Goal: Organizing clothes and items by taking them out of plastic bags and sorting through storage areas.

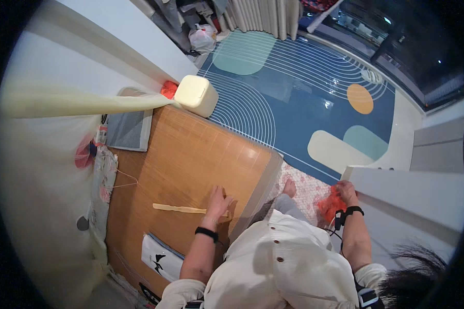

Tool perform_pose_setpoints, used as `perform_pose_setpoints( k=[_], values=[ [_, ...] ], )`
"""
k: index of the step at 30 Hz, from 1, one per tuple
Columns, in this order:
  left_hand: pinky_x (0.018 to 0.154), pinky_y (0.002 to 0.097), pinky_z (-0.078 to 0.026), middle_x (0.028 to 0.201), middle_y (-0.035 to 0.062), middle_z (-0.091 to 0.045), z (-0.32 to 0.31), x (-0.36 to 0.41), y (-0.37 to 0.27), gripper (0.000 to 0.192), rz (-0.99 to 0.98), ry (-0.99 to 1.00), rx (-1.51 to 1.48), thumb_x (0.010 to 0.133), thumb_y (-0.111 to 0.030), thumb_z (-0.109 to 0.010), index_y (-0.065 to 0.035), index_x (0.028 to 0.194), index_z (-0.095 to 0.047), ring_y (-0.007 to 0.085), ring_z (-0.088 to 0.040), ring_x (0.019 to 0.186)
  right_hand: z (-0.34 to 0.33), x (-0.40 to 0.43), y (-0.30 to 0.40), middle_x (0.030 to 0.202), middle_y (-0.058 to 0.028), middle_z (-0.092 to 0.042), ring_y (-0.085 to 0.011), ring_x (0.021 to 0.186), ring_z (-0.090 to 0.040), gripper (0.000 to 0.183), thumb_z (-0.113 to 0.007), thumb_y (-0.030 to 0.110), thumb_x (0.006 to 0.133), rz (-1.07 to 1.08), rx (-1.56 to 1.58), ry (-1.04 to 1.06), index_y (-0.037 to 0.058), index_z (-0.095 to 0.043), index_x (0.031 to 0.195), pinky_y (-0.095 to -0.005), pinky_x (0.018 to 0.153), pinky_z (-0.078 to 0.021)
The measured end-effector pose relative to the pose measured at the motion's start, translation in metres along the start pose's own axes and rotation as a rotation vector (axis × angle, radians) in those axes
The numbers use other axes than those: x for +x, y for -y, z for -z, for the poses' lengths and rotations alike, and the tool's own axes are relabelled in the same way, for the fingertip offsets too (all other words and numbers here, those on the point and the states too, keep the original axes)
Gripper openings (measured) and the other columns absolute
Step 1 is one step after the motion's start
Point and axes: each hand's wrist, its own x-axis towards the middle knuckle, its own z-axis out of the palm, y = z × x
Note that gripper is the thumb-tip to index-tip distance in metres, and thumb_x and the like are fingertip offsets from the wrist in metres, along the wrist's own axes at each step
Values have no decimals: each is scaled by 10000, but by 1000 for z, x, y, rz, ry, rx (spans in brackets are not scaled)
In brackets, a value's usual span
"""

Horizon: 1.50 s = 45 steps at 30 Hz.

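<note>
My left hand (pixel 218 202) is over the brown bamboo-like mat (pixel 193 154) on the bed, at the right part of a long, thin cream strip-shaped tool (pixel 178 209). Whether its fingers grip the tool or only touch it cannot be made out. At the right, my right hand (pixel 347 192) holds a thin red plastic bag (pixel 330 204), which hangs beside the edge of a white panel. A black band is on each wrist.
A folded white cloth (pixel 160 258) with a black print and a clothes hanger (pixel 127 179) lie on the bed. A cream bin (pixel 196 94) stands beyond its corner. The patterned blue floor mat (pixel 294 104) spreads towards the window. Pale netting (pixel 89 106) hangs at the left.
</note>
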Motion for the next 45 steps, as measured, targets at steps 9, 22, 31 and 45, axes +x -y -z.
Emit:
perform_pose_setpoints(
  k=[9,22,31,45],
  values=[
    [1110,446,-144,1419,370,-47,-39,85,-13,1010,163,107,6,662,-478,-684,84,1353,-206,482,-60,1338,59,53,11,820,-89,-607,-167,649,-586,267,-559,132,849,159,-60,20,-18,-578,1068,-316,567,-494],
    [1120,445,-91,1430,353,-97,-47,124,20,1133,247,458,82,644,-637,-661,160,1329,-238,448,-49,1359,95,60,47,799,-125,-645,-220,604,-646,347,-606,83,757,-62,-154,27,-15,-582,1089,-352,484,-512],
    [1115,445,-118,1438,341,-88,-37,125,-3,1154,328,684,195,632,-710,-621,91,1369,-236,440,-46,1363,133,111,125,811,-139,-647,-226,617,-660,338,-614,104,775,-70,-211,58,-27,-576,1085,-329,473,-516],
    [902,397,-423,792,163,-672,21,115,-72,544,567,362,-208,731,-531,-659,10,787,-665,307,-629,859,180,252,310,850,-110,-645,-216,651,-657,321,-585,152,794,243,-277,83,-11,-588,1071,-314,511,-510]
  ],
)
